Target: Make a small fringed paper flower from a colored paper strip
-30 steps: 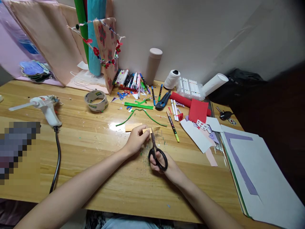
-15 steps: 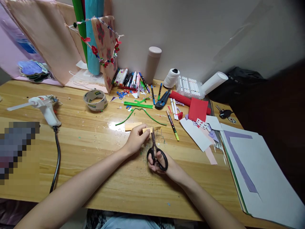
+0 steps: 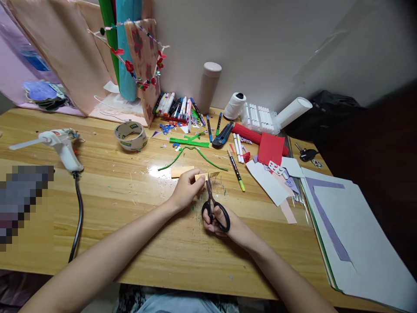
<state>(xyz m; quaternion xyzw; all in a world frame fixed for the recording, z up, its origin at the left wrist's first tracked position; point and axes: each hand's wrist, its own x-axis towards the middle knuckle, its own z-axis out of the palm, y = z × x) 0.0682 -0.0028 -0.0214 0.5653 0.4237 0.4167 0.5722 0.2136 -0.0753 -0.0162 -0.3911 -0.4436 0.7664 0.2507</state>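
Head view, left hand [image 3: 187,189] gripping strip [image 3: 214,174], right hand [image 3: 236,230] scissors [image 3: 211,199], near tabletop edge [image 3: 182,284] open

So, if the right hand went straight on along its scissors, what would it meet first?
The right hand, scissors leading, would likely first meet the yellow strip in the left hand; the blades overlap it here, though depth is unclear.

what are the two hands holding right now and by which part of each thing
The right hand holds black-handled metal scissors by the finger loops; the left hand pinches a thin pale-orange strip left of the blades.
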